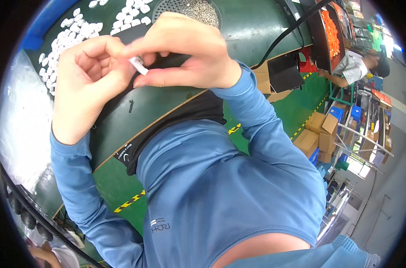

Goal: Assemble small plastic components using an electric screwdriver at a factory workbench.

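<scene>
Over the green work table (238,31), my two hands meet at a small white plastic piece (139,65). My left hand (84,78) has thumb and bent fingers pinched together at its left end, though the fingertips are partly hidden. From the other side, my right hand (189,51) grips it, with the thumb below and the fingers curled above. A loose pile of similar white plastic parts (73,33) lies just beyond my left hand. Past my right hand sits a round metal dish (167,8) with many small screws (203,13). Part of a black mat (133,33) shows beneath the hands.
A small dark scrap (131,106) lies near the table's front edge. Clear plastic sheeting (26,125) covers the left side. A black cable (283,33) crosses at right. Beyond are a tray of orange parts (330,33), another person (352,67) and cardboard boxes (317,131).
</scene>
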A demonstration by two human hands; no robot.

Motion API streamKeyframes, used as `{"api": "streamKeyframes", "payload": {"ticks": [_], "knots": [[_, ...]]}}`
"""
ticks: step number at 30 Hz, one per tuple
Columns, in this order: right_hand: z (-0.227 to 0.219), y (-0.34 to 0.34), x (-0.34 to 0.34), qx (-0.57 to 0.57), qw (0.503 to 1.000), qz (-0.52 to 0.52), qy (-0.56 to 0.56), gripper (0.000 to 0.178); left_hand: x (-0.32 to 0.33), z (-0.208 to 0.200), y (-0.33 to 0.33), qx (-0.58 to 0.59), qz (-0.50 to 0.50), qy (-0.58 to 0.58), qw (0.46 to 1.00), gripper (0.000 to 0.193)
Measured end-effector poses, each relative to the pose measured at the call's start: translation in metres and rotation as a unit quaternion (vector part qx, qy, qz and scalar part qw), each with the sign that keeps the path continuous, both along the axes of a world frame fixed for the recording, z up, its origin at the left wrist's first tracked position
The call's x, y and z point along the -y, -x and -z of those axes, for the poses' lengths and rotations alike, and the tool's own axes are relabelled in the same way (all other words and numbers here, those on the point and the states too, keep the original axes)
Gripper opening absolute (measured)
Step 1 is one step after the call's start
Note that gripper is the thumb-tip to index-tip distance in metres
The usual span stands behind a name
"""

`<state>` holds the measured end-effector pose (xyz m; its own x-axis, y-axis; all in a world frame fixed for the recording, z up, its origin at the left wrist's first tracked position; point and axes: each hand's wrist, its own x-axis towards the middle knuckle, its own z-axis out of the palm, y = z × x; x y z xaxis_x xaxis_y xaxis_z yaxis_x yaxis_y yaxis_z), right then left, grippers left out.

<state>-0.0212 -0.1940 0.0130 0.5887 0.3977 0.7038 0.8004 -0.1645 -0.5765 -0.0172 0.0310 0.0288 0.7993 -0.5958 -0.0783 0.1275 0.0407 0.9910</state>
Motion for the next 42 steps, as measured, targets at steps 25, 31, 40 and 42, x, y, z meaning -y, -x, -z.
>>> {"api": "streamKeyframes", "payload": {"ticks": [25, 31, 40, 42], "knots": [[0.011, -0.009, 0.014, -0.027, 0.986, 0.040, 0.157, 0.028, 0.004, 0.003, 0.002, 0.318, -0.074, -0.197, 0.925, 0.032], [0.014, -0.008, 0.017, -0.036, 0.996, 0.041, 0.067, 0.027, 0.006, 0.013, -0.001, 0.367, -0.099, -0.179, 0.907, 0.023], [0.007, -0.010, 0.007, -0.047, 0.990, 0.041, 0.129, 0.027, -0.015, 0.018, -0.008, 0.340, -0.162, -0.176, 0.909, 0.018], [0.009, -0.008, 0.013, -0.045, 0.987, 0.055, 0.145, 0.027, -0.003, 0.017, -0.007, 0.368, -0.149, -0.173, 0.901, 0.019]]}}
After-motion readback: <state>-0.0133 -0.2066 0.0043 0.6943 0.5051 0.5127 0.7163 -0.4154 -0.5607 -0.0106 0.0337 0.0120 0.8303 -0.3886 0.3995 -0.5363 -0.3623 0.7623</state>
